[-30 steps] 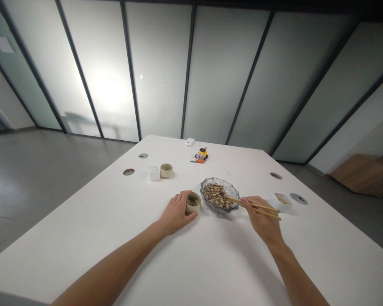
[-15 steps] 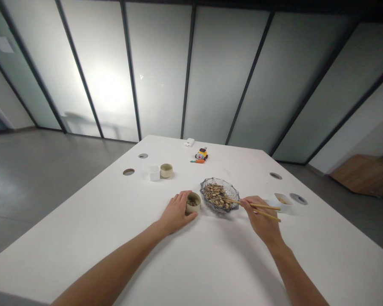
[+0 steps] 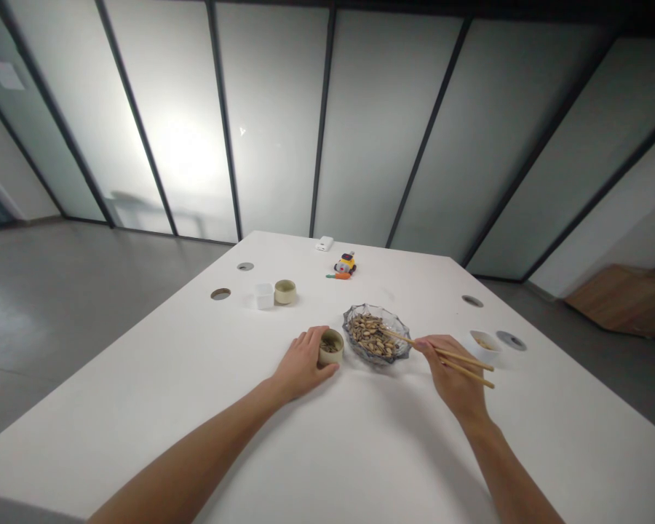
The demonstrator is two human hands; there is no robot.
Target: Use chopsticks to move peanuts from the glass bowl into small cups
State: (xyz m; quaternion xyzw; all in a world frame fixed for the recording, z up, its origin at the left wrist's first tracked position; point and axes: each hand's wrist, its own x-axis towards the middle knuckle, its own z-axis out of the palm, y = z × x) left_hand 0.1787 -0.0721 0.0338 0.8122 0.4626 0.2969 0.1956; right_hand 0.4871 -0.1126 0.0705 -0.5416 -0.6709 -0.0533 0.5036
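My left hand (image 3: 302, 366) is wrapped round a small beige cup (image 3: 332, 356) that stands on the white table and has some seeds inside. In my right hand (image 3: 452, 378) is a pair of wooden chopsticks (image 3: 466, 359). Their tips reach into a faceted clear glass bowl (image 3: 401, 327) just right of the cup. That bowl holds a pile of striped sunflower seeds (image 3: 372, 336). Whether the tips grip a seed is too small to tell.
Behind my right hand stands a white bowl (image 3: 483, 351) with pale bits in it. Further back left are a second beige cup (image 3: 284, 292) and a clear square container (image 3: 263, 297). A toy car (image 3: 346, 263), a toy carrot (image 3: 339, 276) and a white device (image 3: 324, 244) lie far back.
My right hand has shifted slightly right, and the chopsticks have changed angle, their tips now further up in the seeds. The left hand stays at the cup.
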